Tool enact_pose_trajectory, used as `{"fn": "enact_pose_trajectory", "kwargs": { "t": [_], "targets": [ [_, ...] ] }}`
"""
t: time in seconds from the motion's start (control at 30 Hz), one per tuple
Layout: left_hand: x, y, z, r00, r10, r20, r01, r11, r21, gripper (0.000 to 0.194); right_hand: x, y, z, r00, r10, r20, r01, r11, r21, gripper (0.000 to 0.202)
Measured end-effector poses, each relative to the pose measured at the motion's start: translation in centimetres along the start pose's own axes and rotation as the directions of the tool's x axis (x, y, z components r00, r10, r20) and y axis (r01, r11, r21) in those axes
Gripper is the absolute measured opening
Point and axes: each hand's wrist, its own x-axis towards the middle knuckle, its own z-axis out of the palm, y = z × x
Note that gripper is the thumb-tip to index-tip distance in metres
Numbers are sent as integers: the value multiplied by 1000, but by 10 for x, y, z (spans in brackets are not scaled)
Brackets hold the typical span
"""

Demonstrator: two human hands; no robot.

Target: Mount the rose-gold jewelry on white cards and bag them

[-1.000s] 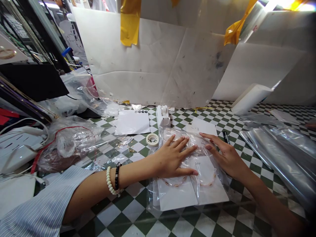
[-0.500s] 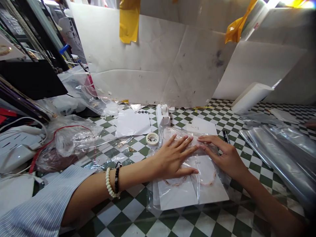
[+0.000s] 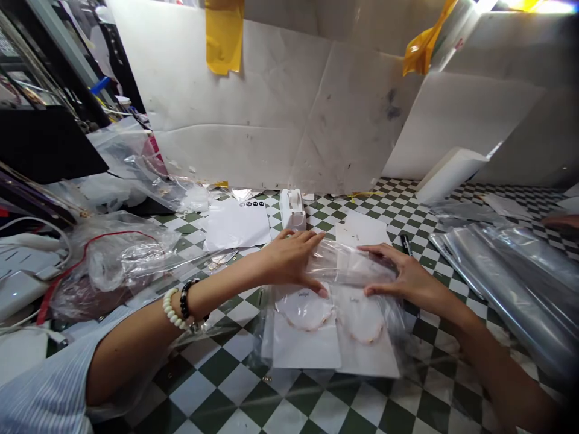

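Two white cards with thin beaded bracelets, a left card (image 3: 305, 349) and a right card (image 3: 368, 355), lie side by side inside clear plastic. My left hand (image 3: 292, 259) rests on the upper left of the clear plastic bag (image 3: 337, 262), thumb apart from the fingers, over the left card's top. At the bag's upper right is my right hand (image 3: 398, 274), its thumb and fingers spread apart around the raised plastic fold. Beyond my left hand stands a white tape dispenser (image 3: 293, 210).
White paper (image 3: 237, 223) lies behind my left forearm. A black marker (image 3: 406, 244) and stacked clear plastic sleeves (image 3: 511, 289) are to the right. Crumpled bags (image 3: 113, 259) fill the left. A white board (image 3: 271, 102) stands behind.
The hands have moved apart, my left hand going left. The plastic's upper part now bulges between them. More of both cards shows, and the cards have shifted slightly left in view.
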Motion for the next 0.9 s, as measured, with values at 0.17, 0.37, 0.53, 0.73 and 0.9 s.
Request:
{"fn": "enact_pose_trajectory", "kwargs": {
  "t": [0.17,0.37,0.53,0.73,0.9],
  "targets": [
    [3,-5,1,997,30,-68,-34,997,-64,84,-4,-11,1,998,51,46,-55,993,103,45],
    [5,-3,4,991,25,-129,-42,991,-128,69,-3,-7,8,983,-126,-134,133,990,41,36],
    [4,13,1,959,41,-282,-60,996,-60,38,-1,-3,14,954,-194,-227,194,981,-24,33],
    [4,6,-4,994,-43,-96,51,995,86,45,-2,2,8,977,-158,-143,166,985,49,46],
    [-5,-7,-20,993,-10,118,12,1000,-16,81,-7,-3,-1,984,-77,161,66,995,75,106]
  ]
}}
